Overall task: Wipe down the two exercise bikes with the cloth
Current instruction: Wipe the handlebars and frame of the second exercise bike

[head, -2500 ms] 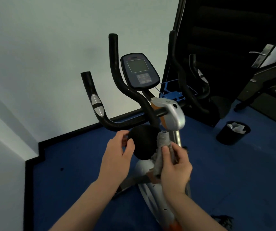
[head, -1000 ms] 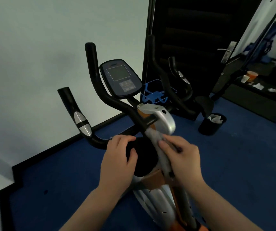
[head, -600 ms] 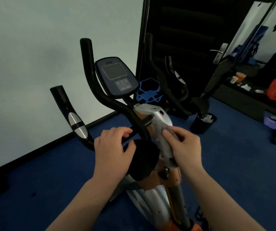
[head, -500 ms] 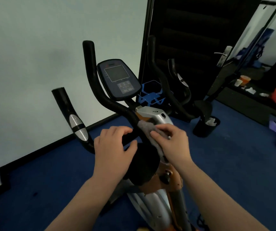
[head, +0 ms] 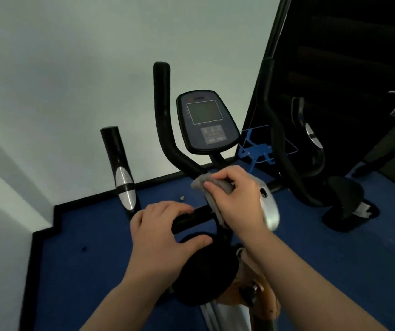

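An exercise bike stands in front of me, with black handlebars (head: 165, 130), a dark console (head: 207, 121) and a silver clamp housing (head: 269, 206). My right hand (head: 235, 199) grips a grey cloth (head: 212, 189) and presses it on top of the housing, where the handlebar stem meets it. My left hand (head: 160, 231) curls round the black handlebar crossbar (head: 191, 217) to the left of the stem. Below my hands sits a round black knob (head: 206, 275). The second bike does not show in this view.
A white wall runs behind the bike, and blue carpet (head: 101, 247) covers the floor. A dark door (head: 349, 56) with a mirrored bike stands at the right. A black waste bin (head: 349, 216) sits on the floor beyond the right handlebar.
My right hand has slid the cloth up from the post below the housing to its top. My left hand stays on the crossbar. My view has tilted down and closer.
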